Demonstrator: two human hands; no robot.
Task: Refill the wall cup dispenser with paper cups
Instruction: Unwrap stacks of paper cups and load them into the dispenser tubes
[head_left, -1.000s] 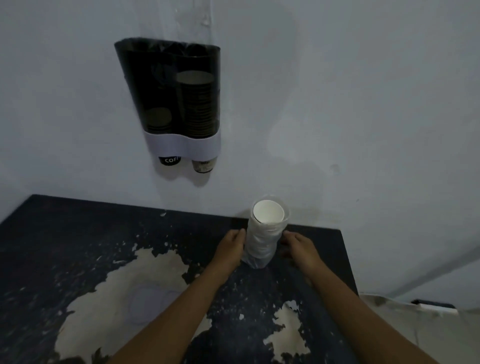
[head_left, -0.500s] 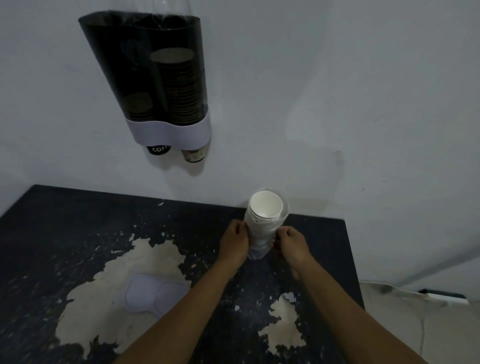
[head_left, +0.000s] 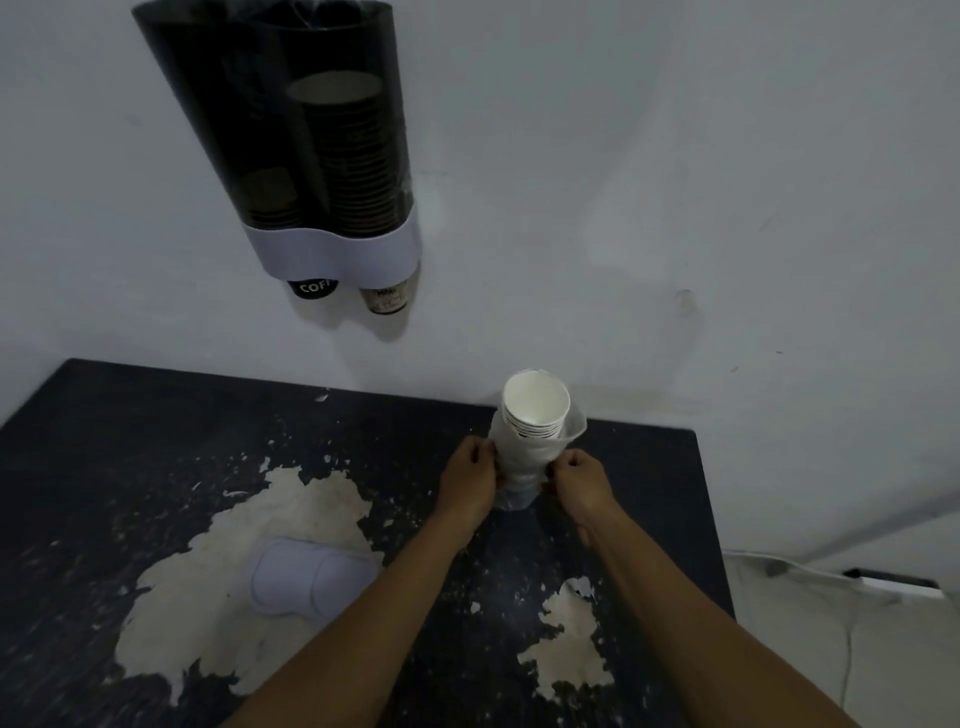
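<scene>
- Tall stack of white paper cups (head_left: 531, 431) in a clear plastic sleeve stands on the worn black table (head_left: 156, 447), at the back edge.
- Left hand (head_left: 469, 480) pinches the sleeve at nine o'clock; right hand (head_left: 577, 483) pinches at three.
- Dark two-tube wall dispenser (head_left: 311, 150) hangs at eleven o'clock, well apart.

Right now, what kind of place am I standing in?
Probably a break room or office coffee corner. A two-tube cup dispenser hangs on a plain wall, coffee-printed cups poke out below it, and a sleeve of white paper cups stands on a worn black table.
</scene>
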